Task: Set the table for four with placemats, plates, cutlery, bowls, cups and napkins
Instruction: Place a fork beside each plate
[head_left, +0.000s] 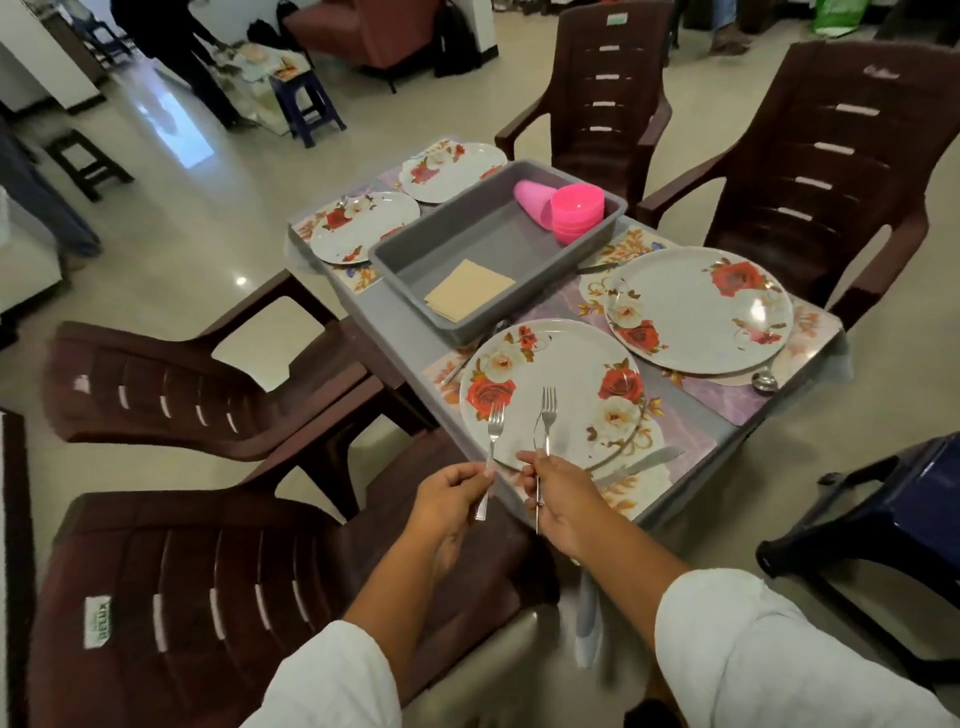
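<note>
Steel in both hands: the left hand (451, 493) pinches a slim silver fork (494, 432), the right hand (562, 500) grips a second fork (547, 415), over the nearest round rose-patterned plate (566, 364). Pink plastic bowls (577, 209) and beige napkins (468, 289) lie in the grey tray (467, 234).

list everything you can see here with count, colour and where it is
placemats: four, floral purple, under the plates
plates: four, white with red flowers, one per placemat
tray: one, grey, middle of table
bowls: stack, pink, far corner of tray
cups: stack, pink, lying beside bowls
napkins: pile, beige, near end of tray
forks: at least two, silver, above nearest plate
knife: at least one, silver, right of nearest plate
spoon: one, silver, beside right plate
chairs: four, brown, around table
hands: left hand and right hand, each gripping a fork
</note>
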